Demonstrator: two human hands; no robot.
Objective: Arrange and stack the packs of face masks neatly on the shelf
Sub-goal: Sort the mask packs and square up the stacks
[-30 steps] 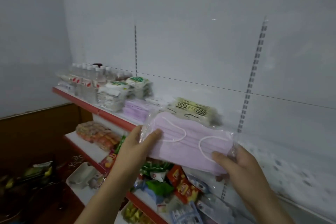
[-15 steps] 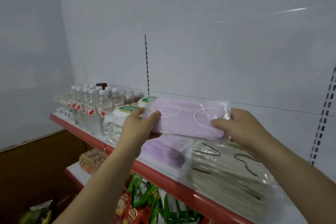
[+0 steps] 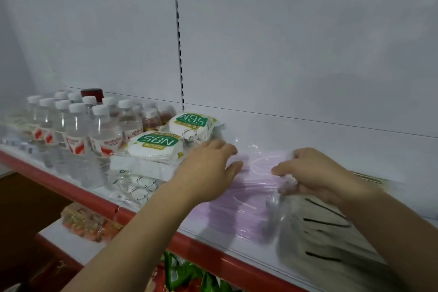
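— Where's the purple mask pack (image 3: 251, 173)?
— Lying on the purple stack, on the shelf (image 3: 147, 217).
— And the hands?
— Left hand (image 3: 208, 170) rests flat, fingers spread; right hand (image 3: 308, 173) pinches its plastic edge.

Mask packs (image 3: 246, 199): glossy clear plastic film over matt lilac pleated cloth. Water bottles (image 3: 78, 135): clear shiny plastic. Shelf (image 3: 213, 248): smooth white surface, glossy red edge.
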